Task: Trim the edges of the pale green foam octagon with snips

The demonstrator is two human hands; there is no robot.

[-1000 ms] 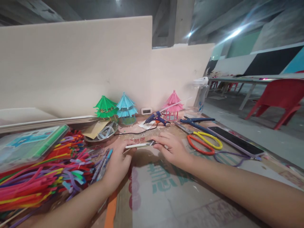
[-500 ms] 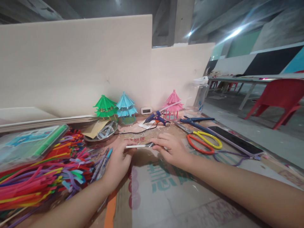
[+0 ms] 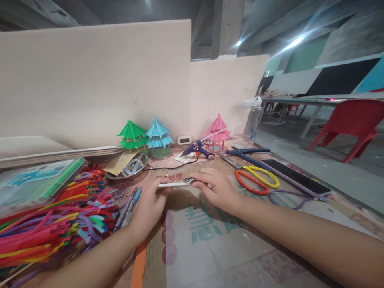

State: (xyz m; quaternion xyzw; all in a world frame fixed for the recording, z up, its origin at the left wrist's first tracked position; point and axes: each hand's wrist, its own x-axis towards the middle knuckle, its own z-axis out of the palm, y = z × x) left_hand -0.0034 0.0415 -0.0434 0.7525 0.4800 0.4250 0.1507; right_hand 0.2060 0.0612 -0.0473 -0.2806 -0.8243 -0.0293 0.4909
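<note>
A thin white flat strip is held level over the cardboard, seen almost edge-on. My left hand pinches its left end between thumb and fingers. At the other end, my right hand is closed with its fingertips on a small dark, shiny piece lying against the strip. What exactly that piece is I cannot make out. Beyond the hands rests a blue glue gun with its cord. Scissors with one orange and one yellow handle lie right of my right hand.
Green, blue and pink paper-roofed huts stand by the board. Pipe cleaners and a plastic case fill the left. Rightward lie blue pliers, a phone and a bottle. A metal dish sits at centre left.
The dark piece at my right fingertips sits slightly higher against the white strip, and more of the strip shows by my right fingers. Both hands stay nearly in place.
</note>
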